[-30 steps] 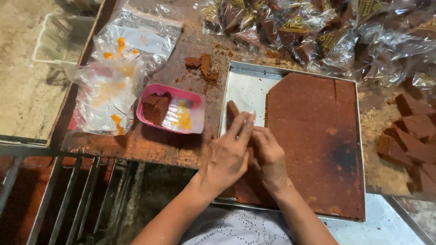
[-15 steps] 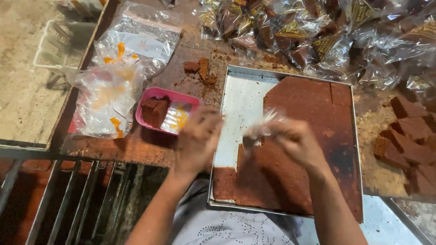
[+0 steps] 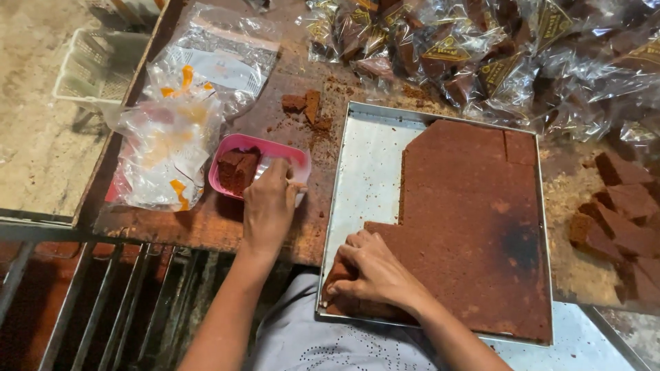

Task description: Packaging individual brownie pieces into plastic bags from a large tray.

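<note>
Left hand has moved off the tray since a second ago, when both hands were pressed together at the slab's near-left corner. It now sits over the pink plastic container, fingers curled down at the container's right rim; whether they pinch something or only touch the rim cannot be told, as the fingertips are hidden. Container holds at least one brown cake piece on its left side.

Right hand has come back down from mid-air (half a second ago it was raised and blurred) and rests on the near-left corner of the brown cake slab, fingers bent and closed around the edge of a cut piece there. Grip looks like a hold on the corner piece, not a flat press.

Slab lies in the metal baking tray; the tray's upper-left area is bare, with a stepped, cut outline to the slab. Judgement: one piece has likely just gone to the container and the next corner piece is under the right hand, so work is partway, most of the slab uncut.

Around:
- clear plastic bags with orange print, left of the container, touching it
- loose cake crumbs and scraps on the wooden table
- wrapped cake packets along the top
- cut cake blocks right of the tray
- white plastic basket far left
</note>
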